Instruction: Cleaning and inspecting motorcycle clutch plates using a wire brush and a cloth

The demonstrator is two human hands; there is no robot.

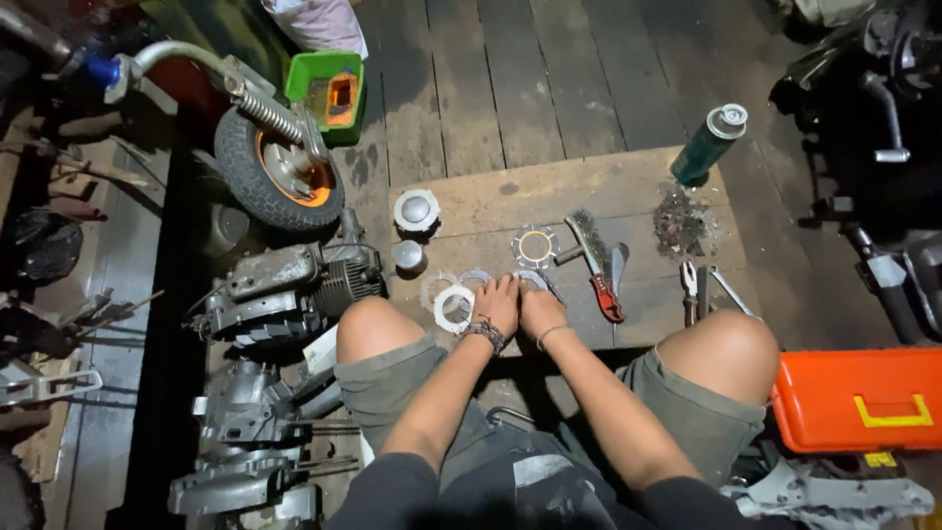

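I sit on the floor with both knees raised, and both hands reach down onto a wooden board (628,191). My left hand (498,302), with a beaded bracelet on the wrist, rests flat next to several thin metal rings (453,302). Pressed beside it, my right hand (539,310) covers another ring-shaped plate (535,279). Whether either hand grips a ring is hidden by the fingers. A toothed disc with a yellow centre (535,245) lies just beyond the hands.
A wire brush with red handle (595,263), pliers (691,291) and a green spray can (708,145) lie on the board. An engine block (285,285) and small wheel (277,167) sit left. An orange toolbox (859,397) is at right.
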